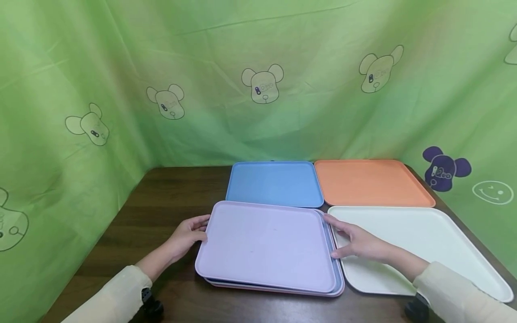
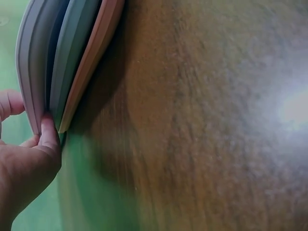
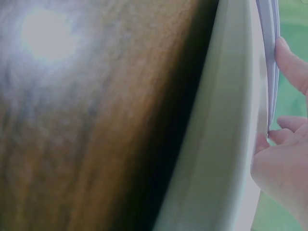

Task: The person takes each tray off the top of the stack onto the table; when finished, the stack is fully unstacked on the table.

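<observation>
"What lies on the table (image 1: pixel 177 190)?"

"At the front, a stack of trays (image 1: pixel 338 277), its top tray (image 1: pixel 264 249) set slightly left of those beneath. Just behind lies the rear-left tray (image 1: pixel 274 184); right of that one, the rear-right tray (image 1: pixel 371 181)."

"And right of the stack?"

"The front-right tray (image 1: pixel 412 242), before the rear-right tray. The left hand (image 1: pixel 185 235) is at the top tray's left edge, the right hand (image 1: pixel 357 240) at the stack's right side."

"Behind everything?"

"The curtain (image 1: pixel 323 121)."
</observation>
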`<state>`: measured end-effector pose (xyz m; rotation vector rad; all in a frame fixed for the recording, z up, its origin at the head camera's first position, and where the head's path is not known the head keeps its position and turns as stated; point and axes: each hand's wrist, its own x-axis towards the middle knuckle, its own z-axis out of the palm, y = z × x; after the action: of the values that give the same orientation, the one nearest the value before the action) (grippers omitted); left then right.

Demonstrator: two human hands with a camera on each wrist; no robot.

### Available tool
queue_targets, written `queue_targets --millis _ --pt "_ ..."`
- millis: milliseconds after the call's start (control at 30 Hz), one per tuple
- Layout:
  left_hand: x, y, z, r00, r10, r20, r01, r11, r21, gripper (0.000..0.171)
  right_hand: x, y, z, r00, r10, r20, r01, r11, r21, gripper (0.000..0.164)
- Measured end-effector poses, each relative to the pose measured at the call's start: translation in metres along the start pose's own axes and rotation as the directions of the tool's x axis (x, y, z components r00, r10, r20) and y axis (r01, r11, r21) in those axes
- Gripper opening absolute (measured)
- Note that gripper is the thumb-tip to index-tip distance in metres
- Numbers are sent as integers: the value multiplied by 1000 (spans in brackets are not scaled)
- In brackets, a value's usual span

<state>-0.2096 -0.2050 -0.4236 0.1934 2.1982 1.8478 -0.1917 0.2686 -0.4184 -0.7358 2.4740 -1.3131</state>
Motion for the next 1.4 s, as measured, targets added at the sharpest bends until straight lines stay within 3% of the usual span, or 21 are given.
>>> queue_targets --millis 333,500,667,900,1167,1400 --pt "-6 -1 -4 999 -24 31 26 998 -51 64 -1 -2 1 1000 17 3 -17 1000 13 99" --pt "-9 -1 -4 999 -47 -6 47 999 -22 54 -1 -3 0 1000 24 -1 -24 1000 -2 98" --pt "-11 -1 -2 999 -31 -29 31 999 20 46 -1 -4 -1 1000 25 -5 -25 1000 -7 98" --pt "-16 0 4 997 -55 -56 55 998 -1 45 0 -4 -1 999 41 5 -41 999 -1 98" --pt "-23 4 3 998 -60 -13 60 998 -26 53 0 -4 -1 999 52 7 -52 999 -4 98" --pt "-29 5 -3 996 -42 80 49 994 -96 67 0 -6 0 999 44 -2 -44 999 -18 98"
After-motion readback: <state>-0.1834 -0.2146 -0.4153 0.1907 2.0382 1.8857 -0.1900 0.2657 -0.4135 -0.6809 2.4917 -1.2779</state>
